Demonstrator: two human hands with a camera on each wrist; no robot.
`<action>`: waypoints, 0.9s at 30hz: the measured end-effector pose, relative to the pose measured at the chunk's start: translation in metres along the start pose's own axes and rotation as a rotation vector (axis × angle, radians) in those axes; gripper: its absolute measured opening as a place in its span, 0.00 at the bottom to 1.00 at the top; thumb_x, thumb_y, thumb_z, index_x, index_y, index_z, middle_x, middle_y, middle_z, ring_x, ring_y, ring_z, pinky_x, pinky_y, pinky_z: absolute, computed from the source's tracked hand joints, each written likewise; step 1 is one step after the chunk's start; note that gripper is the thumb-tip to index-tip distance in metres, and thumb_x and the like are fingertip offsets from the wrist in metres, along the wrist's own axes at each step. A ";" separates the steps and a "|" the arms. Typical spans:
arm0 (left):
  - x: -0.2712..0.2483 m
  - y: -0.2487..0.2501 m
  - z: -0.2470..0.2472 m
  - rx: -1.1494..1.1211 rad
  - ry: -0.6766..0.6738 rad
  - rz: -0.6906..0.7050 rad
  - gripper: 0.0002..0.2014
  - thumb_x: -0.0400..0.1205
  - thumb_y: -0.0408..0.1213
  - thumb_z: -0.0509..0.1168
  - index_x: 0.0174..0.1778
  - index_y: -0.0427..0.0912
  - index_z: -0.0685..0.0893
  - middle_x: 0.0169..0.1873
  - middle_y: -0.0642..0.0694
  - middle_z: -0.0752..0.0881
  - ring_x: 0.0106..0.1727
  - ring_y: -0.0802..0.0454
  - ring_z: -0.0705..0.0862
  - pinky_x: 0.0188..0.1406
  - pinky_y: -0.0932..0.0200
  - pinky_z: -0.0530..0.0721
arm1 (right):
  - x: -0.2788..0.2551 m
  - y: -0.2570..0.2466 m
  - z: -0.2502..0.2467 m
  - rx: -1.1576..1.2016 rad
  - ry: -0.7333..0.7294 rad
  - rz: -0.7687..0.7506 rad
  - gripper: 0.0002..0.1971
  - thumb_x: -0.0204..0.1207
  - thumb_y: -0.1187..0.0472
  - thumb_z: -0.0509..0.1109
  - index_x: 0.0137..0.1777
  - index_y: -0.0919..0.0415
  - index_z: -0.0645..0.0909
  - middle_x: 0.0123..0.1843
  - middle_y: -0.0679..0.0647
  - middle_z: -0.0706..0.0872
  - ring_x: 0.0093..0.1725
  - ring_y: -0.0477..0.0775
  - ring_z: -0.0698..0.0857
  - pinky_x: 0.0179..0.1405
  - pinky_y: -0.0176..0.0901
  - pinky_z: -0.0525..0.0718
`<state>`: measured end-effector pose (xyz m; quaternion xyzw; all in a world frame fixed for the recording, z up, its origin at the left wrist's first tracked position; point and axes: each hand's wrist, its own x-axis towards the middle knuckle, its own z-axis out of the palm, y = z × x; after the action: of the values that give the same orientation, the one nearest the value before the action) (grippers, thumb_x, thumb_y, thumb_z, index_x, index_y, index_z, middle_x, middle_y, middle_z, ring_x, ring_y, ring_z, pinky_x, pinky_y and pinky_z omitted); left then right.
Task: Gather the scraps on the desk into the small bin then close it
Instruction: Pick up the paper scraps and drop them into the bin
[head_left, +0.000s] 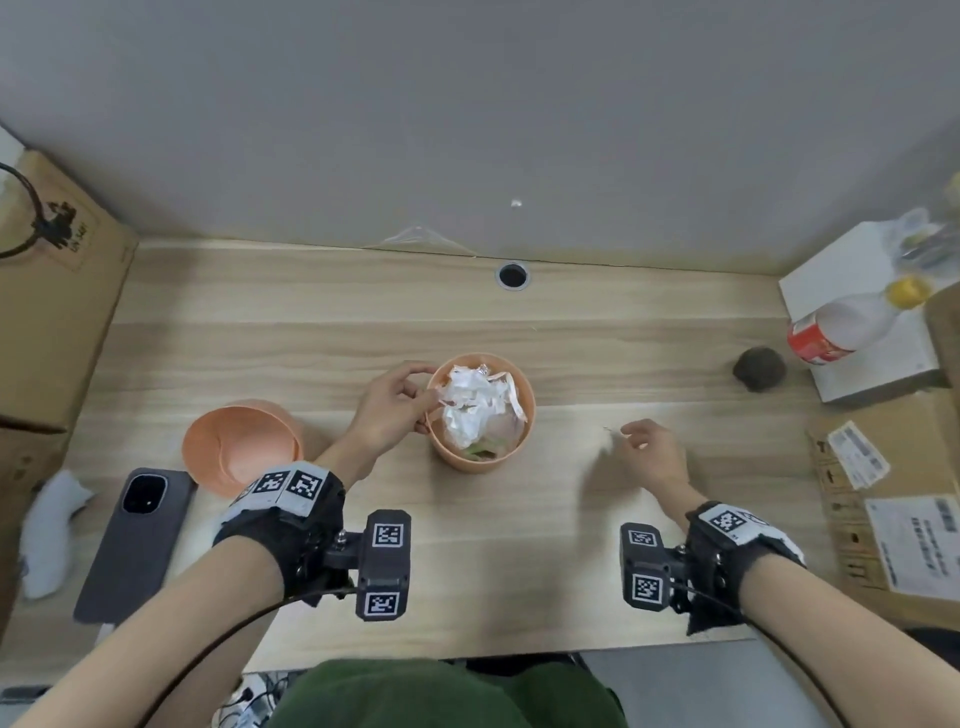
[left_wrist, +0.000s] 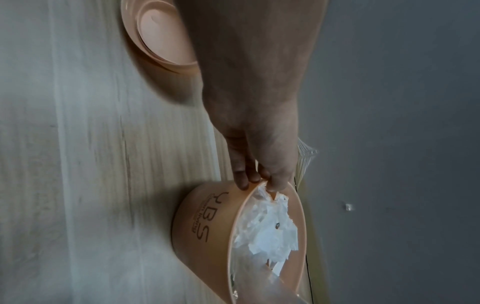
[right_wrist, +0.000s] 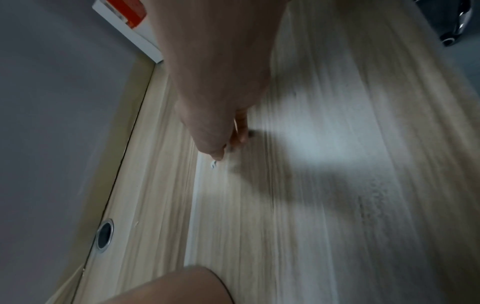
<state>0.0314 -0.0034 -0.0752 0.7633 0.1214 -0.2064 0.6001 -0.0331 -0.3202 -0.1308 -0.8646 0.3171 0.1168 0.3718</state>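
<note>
The small orange bin (head_left: 527, 415) stands mid-desk, stuffed with crumpled white paper scraps (head_left: 470, 410). My left hand (head_left: 415, 402) pinches its left rim, thumb inside and fingers outside; the left wrist view shows this hand (left_wrist: 257, 183) on the bin (left_wrist: 202, 236) beside the paper scraps (left_wrist: 270, 230). The bin's orange lid (head_left: 241, 447) (left_wrist: 161, 33) lies upturned on the desk to the left. To the bin's right, my right hand (head_left: 626, 434) (right_wrist: 231, 146) hovers blurred just above the desk, fingertips pinching a tiny thin scrap (head_left: 608, 429) (right_wrist: 250, 133). A white speck (right_wrist: 213, 164) lies under it.
A phone (head_left: 135, 540) and a white tissue (head_left: 47, 530) lie front left. Cardboard boxes flank the desk (head_left: 52, 312) (head_left: 893, 493). A bottle (head_left: 841, 322) lies on a white box at right, a dark lump (head_left: 759, 369) beside it. A cable hole (head_left: 512, 275) sits at the back.
</note>
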 end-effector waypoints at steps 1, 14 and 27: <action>0.002 0.003 0.004 0.001 -0.001 0.000 0.16 0.79 0.29 0.68 0.63 0.43 0.84 0.35 0.43 0.81 0.30 0.51 0.82 0.28 0.65 0.86 | 0.007 0.000 0.003 -0.014 0.007 -0.026 0.10 0.74 0.62 0.71 0.52 0.65 0.84 0.39 0.55 0.85 0.46 0.61 0.85 0.55 0.54 0.82; 0.016 0.016 0.033 0.009 -0.008 0.007 0.16 0.79 0.27 0.67 0.63 0.41 0.85 0.37 0.37 0.80 0.33 0.50 0.83 0.29 0.65 0.86 | 0.040 0.007 0.013 -0.078 -0.062 -0.099 0.04 0.72 0.63 0.71 0.41 0.57 0.87 0.40 0.57 0.90 0.46 0.59 0.87 0.44 0.41 0.77; 0.017 0.022 0.055 -0.032 0.015 0.018 0.13 0.80 0.31 0.68 0.57 0.52 0.87 0.32 0.46 0.80 0.33 0.52 0.83 0.31 0.63 0.86 | 0.028 -0.140 -0.034 0.082 -0.522 -0.628 0.04 0.71 0.59 0.77 0.43 0.57 0.91 0.39 0.45 0.87 0.33 0.39 0.77 0.36 0.27 0.74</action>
<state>0.0469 -0.0634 -0.0751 0.7562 0.1223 -0.1930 0.6132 0.0761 -0.2841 -0.0396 -0.8451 -0.0630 0.2004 0.4916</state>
